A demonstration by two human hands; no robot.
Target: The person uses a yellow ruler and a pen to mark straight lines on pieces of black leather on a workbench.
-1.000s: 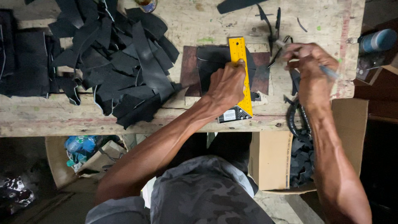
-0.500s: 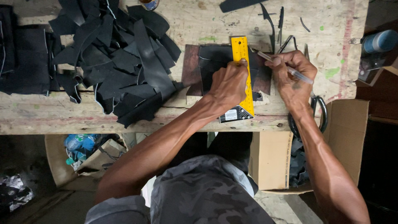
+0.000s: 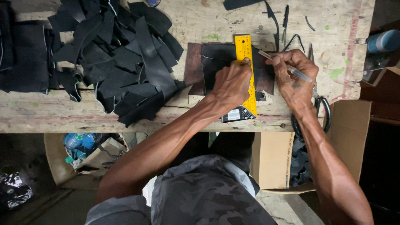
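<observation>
My left hand (image 3: 231, 82) presses flat on a yellow ruler (image 3: 246, 62) that lies lengthwise over a black leather piece (image 3: 216, 58). The leather rests on a dark brown cutting board (image 3: 193, 68) on the wooden workbench (image 3: 208, 25). My right hand (image 3: 293, 79) grips a clear pen (image 3: 287, 66), its tip at the ruler's right edge near the top.
A heap of black leather scraps (image 3: 116, 62) covers the bench's left half. Thin tools (image 3: 285, 18) lie at the back, and scissors (image 3: 321, 104) sit by my right wrist. An open cardboard box (image 3: 354, 133) with scraps stands below right. A blue cylinder (image 3: 383, 41) is far right.
My right hand moved left from the bench's right side to the ruler and brought the pen tip against its edge. My left hand stayed on the ruler.
</observation>
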